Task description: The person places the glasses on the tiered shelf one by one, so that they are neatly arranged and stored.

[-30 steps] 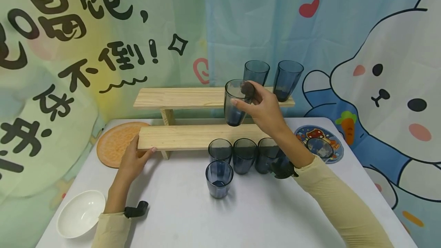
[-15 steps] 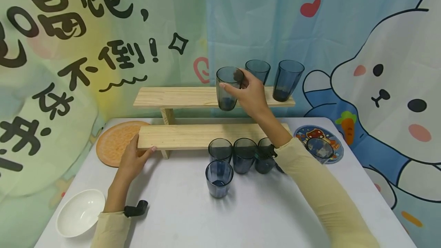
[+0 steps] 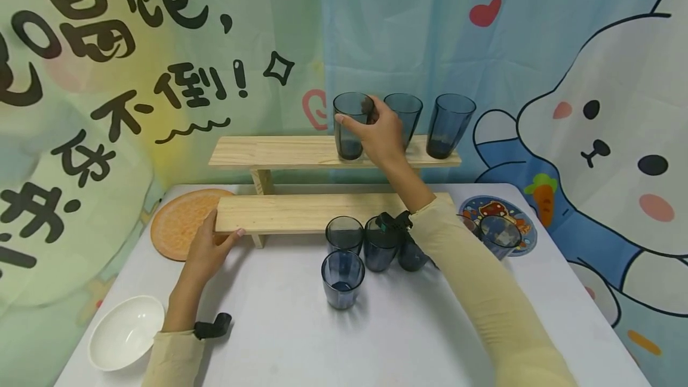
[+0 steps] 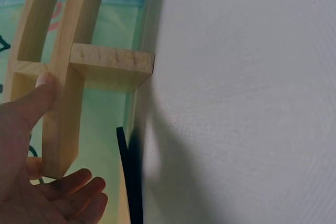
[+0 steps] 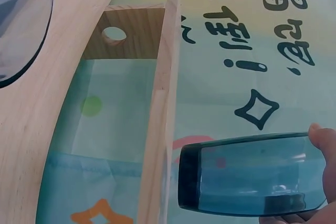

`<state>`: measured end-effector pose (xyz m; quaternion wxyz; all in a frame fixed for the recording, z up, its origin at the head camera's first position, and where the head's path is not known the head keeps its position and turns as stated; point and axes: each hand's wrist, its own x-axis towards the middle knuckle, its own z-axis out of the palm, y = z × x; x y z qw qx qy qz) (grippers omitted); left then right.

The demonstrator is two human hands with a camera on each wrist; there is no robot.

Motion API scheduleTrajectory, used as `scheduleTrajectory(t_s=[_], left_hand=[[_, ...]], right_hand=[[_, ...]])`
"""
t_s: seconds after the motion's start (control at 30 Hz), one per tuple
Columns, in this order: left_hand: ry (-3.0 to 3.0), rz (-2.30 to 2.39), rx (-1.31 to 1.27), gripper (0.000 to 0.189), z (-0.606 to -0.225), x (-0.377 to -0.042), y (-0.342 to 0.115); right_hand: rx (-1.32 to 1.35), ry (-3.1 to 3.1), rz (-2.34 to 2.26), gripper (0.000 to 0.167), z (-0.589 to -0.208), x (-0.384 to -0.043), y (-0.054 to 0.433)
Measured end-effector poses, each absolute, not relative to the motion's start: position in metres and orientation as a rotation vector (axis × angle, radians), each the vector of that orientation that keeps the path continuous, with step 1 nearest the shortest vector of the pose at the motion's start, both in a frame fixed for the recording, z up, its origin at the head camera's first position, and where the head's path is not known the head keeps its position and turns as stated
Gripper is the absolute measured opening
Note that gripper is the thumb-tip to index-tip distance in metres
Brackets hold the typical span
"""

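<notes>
My right hand [image 3: 384, 136] holds a blue-tinted drinking glass [image 3: 348, 127] near its rim, upright at the left of two similar glasses on the upper board. In the head view its base overlaps the upper board [image 3: 279, 151] of a two-tier wooden shelf; in the right wrist view the glass [image 5: 247, 179] has its thick base close to that board. My left hand [image 3: 206, 249] grips the left end of the lower board [image 3: 285, 214]. In the left wrist view, the thumb of my left hand [image 4: 26, 145] lies on the board [image 4: 65, 108], with fingers round its end.
Several more glasses [image 3: 342, 279] stand on the white table before the shelf, some partly behind my right forearm. A glass [image 3: 498, 235] overlaps a blue patterned round mat [image 3: 529, 235] at right. At left are an orange round mat [image 3: 177, 226] and a white bowl [image 3: 126, 333].
My right hand has carried the glass up and slightly left, from in front of the shelf to the upper board. My left hand has stayed on the lower board.
</notes>
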<state>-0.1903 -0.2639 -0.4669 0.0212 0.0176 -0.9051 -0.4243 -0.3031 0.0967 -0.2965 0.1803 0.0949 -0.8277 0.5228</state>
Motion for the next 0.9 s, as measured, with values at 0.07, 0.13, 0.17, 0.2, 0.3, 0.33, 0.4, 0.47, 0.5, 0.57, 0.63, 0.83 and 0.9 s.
scheduleTrajectory(t_s=[0.07,0.13,0.17,0.2,0.3,0.33,0.4,0.47,0.5,0.57,0.63,0.83,0.9], left_hand=[[-2.804,-1.315,0.054,0.095,-0.467,-0.19,-0.264],[-2.801,-1.315,0.048,0.095,-0.467,-0.191,-0.264],[-2.799,-1.316,0.045,0.094,-0.468,-0.191,-0.264],[-2.794,-1.318,0.042,0.094,-0.468,-0.191,-0.264],[-2.787,-1.32,0.038,0.094,-0.469,-0.192,-0.265],[-2.786,-1.321,0.04,0.095,-0.469,-0.192,-0.265],[-2.786,-1.321,0.042,0.095,-0.47,-0.192,-0.265],[-2.787,-1.323,0.045,0.095,-0.471,-0.192,-0.266],[-2.788,-1.323,0.046,0.095,-0.471,-0.192,-0.266],[-2.785,-1.325,0.042,0.096,-0.471,-0.193,-0.266],[-2.785,-1.321,0.041,0.096,-0.471,-0.192,-0.266],[-2.802,-1.312,0.05,0.095,-0.469,-0.192,-0.265],[-2.804,-1.313,0.051,0.095,-0.468,-0.192,-0.266]], right_hand=[[0.265,-2.325,1.474,0.057,-0.298,-0.305,0.095],[0.258,-2.311,1.482,0.054,-0.299,-0.307,0.093],[0.253,-2.306,1.481,0.053,-0.3,-0.308,0.093],[0.245,-2.303,1.481,0.052,-0.301,-0.309,0.092],[0.227,-2.3,1.473,0.052,-0.303,-0.312,0.09],[0.219,-2.301,1.47,0.052,-0.304,-0.313,0.089],[0.201,-2.305,1.467,0.053,-0.305,-0.315,0.087],[0.191,-2.305,1.467,0.055,-0.306,-0.315,0.086],[0.188,-2.304,1.466,0.056,-0.306,-0.316,0.086],[0.183,-2.301,1.463,0.056,-0.307,-0.317,0.084],[0.188,-2.295,1.46,0.056,-0.307,-0.317,0.084],[0.184,-2.287,1.448,0.053,-0.309,-0.318,0.083],[0.187,-2.286,1.45,0.052,-0.309,-0.319,0.083]])
